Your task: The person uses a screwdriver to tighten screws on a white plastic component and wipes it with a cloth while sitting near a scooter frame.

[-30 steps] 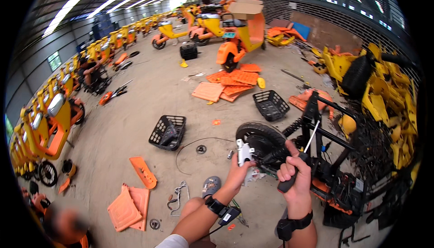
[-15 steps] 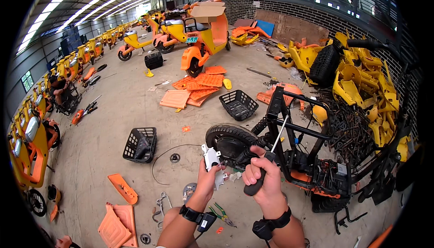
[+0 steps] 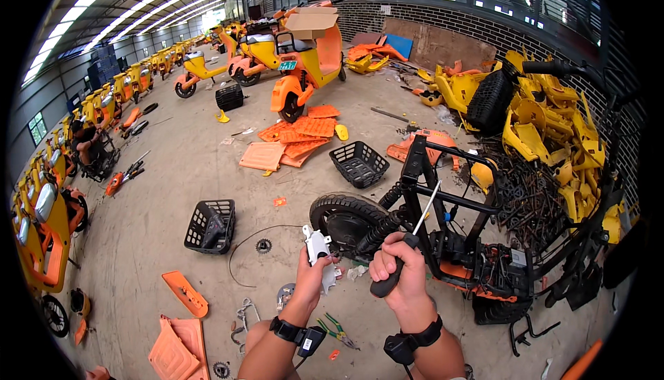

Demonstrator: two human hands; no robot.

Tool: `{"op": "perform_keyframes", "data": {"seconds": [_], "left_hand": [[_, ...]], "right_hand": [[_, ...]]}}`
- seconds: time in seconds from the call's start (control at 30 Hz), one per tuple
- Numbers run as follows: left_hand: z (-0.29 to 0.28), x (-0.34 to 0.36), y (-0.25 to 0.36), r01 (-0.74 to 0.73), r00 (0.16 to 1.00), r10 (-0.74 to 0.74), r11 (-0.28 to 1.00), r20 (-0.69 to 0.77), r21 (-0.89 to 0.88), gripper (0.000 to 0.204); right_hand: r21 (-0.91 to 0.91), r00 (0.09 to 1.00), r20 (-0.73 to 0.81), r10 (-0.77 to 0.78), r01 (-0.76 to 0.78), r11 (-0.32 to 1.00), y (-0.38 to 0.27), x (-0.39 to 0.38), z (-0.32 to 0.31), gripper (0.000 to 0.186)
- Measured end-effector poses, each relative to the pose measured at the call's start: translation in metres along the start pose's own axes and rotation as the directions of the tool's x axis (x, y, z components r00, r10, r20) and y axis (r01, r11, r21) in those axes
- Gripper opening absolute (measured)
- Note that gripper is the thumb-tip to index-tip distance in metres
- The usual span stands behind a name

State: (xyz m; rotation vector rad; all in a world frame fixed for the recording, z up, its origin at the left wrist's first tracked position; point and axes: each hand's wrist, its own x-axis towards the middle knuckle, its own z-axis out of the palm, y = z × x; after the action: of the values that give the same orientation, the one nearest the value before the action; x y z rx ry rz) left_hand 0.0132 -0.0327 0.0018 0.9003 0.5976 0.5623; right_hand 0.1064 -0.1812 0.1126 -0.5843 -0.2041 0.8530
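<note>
Your left hand (image 3: pixel 309 284) is clamped on a white bracket (image 3: pixel 317 244), which rises from your fingers toward twelve o'clock. Your right hand (image 3: pixel 404 270), apart from the left, is wrapped around the black handle of a screwdriver (image 3: pixel 427 207); its shaft points to one o'clock. You can see the frame behind that tip, but I cannot tell whether they touch.

From your left hand, the black wheel (image 3: pixel 346 225) lies at one o'clock, green-handled pliers (image 3: pixel 337 331) at five, and orange panels (image 3: pixel 173 354) at eight. A small sprocket (image 3: pixel 263 246) lies between ten and eleven. Farther out, at ten, you have a black basket (image 3: pixel 214 204) with a dark part inside.

From your right hand, the stripped black scooter frame (image 3: pixel 454 205) stands between one and two o'clock. Well beyond it is a heap of yellow body parts (image 3: pixel 522 138).
</note>
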Motion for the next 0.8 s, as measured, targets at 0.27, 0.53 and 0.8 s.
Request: {"op": "perform_keyframes", "data": {"seconds": [0.27, 0.53, 0.8], "left_hand": [[-0.006, -0.002, 0.003, -0.053, 0.999, 0.053, 0.996, 0.001, 0.078, 0.049], [-0.006, 0.0, 0.001, -0.037, 0.999, 0.037, 0.998, 0.009, 0.055, 0.047], [-0.006, -0.005, 0.003, -0.039, 0.999, 0.039, 0.998, 0.005, 0.039, 0.05]], "right_hand": [[-0.017, 1.0, -0.029, 0.0, 0.0, 1.0, 0.003, 0.002, 0.003, 0.012], [0.082, 1.0, -0.007, -0.03, 0.03, 0.996, -0.005, 0.003, 0.004, 0.053], [0.082, 0.999, -0.028, -0.046, 0.048, 0.995, -0.002, 0.011, -0.004, 0.076]]}}
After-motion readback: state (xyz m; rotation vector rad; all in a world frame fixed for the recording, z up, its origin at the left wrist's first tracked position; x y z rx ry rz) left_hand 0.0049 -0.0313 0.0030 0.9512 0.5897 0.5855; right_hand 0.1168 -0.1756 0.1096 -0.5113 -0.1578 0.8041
